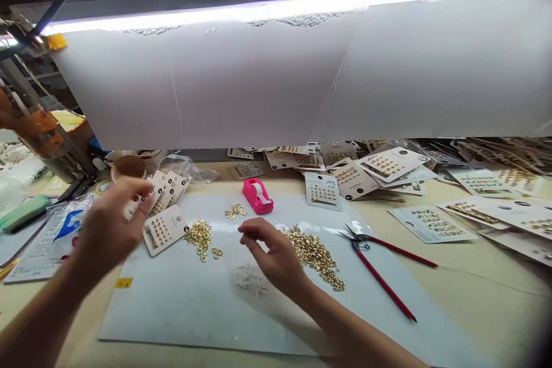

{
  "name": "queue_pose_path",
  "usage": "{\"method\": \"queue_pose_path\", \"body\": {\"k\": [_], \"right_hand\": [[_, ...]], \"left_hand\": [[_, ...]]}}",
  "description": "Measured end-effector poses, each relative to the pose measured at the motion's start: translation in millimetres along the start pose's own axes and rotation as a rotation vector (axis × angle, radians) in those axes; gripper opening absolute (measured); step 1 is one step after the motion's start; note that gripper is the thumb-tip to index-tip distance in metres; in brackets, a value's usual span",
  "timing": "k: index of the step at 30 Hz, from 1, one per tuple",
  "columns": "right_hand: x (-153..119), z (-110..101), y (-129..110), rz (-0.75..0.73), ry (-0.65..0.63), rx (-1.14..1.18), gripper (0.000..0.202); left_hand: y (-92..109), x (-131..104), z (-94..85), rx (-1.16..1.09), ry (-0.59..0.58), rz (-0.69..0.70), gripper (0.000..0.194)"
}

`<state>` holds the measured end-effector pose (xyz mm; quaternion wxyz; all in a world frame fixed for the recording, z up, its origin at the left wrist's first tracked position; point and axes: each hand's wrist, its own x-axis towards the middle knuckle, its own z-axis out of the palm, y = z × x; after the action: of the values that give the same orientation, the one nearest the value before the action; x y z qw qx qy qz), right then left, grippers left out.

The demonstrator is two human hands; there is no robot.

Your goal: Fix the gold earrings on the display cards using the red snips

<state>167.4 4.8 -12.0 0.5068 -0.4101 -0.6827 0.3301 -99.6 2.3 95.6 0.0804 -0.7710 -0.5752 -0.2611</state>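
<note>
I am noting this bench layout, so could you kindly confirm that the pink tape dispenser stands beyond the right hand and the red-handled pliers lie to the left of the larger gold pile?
Not quite: the red-handled pliers lie to the right of the larger gold pile, as the head view shows. The pink tape dispenser does stand beyond the right hand.

The cream tabletop (487, 293) carries a pale mat (172, 313) and piled cards (390, 162).

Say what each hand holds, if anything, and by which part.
It cannot be told: the left hand is blurred, and the right hand shows no item, though something tiny could be hidden.
</note>
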Motion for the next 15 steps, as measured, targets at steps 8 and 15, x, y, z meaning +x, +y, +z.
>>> {"method": "queue_pose_path", "body": {"k": [8, 15], "right_hand": [[6, -29, -39, 0.223, 0.12, 0.263, 0.007], [-1, -28, -25, 0.21, 0.016, 0.177, 0.007]], "left_hand": [[-4, -29, 78.3, 0.41, -0.509, -0.049, 0.057], [-2, -33, 86.1, 0.468, -0.434, -0.051, 0.055]]}}
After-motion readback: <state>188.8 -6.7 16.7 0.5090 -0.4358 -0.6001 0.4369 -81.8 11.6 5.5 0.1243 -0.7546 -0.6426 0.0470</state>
